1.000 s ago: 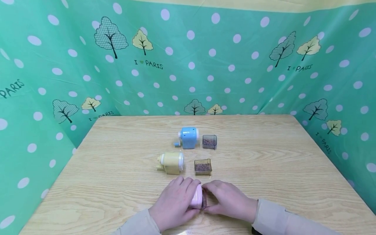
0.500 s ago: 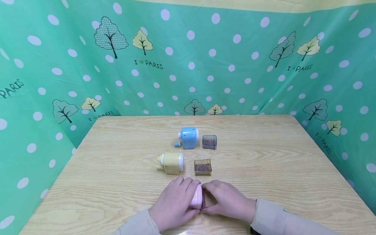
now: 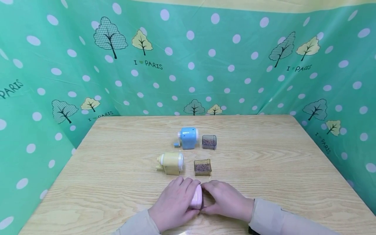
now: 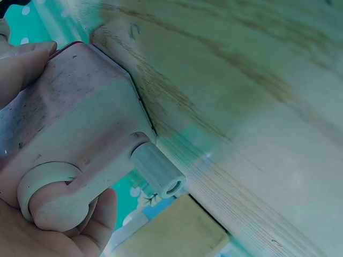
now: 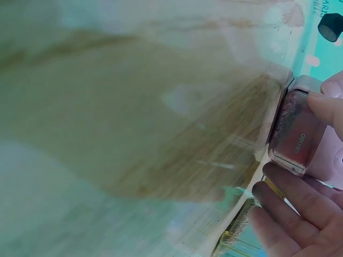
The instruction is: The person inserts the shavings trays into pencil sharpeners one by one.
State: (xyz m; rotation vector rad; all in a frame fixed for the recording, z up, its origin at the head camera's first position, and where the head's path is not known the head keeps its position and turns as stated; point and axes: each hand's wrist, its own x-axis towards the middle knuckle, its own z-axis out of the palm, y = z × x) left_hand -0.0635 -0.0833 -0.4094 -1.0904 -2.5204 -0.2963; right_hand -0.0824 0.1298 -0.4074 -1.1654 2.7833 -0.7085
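Near the table's front edge my left hand (image 3: 174, 202) grips a pink crank pencil sharpener (image 3: 197, 197) from above and the side. Its crank handle (image 4: 158, 168) shows at the left end in the left wrist view. At the other end my right hand (image 3: 226, 198) holds the sharpener's see-through shavings drawer (image 5: 297, 134) between thumb and fingertips. The drawer sits in its slot, its front close to the pink body, with dark shavings behind the clear wall. My left palm hides much of the sharpener in the head view.
Beyond the hands stand a yellow sharpener (image 3: 171, 163) and, farther back, a blue sharpener (image 3: 189, 137). To the right of each lies its pulled-out drawer, the yellowish drawer (image 3: 202, 167) and the grey drawer (image 3: 209, 142), both holding shavings. Green patterned cloth (image 3: 188, 58) surrounds the wooden table (image 3: 264, 156).
The drawer has slid left into the pink sharpener, from sticking out visibly to sitting close against the body. My right hand has moved slightly left with it; the left hand stays put.
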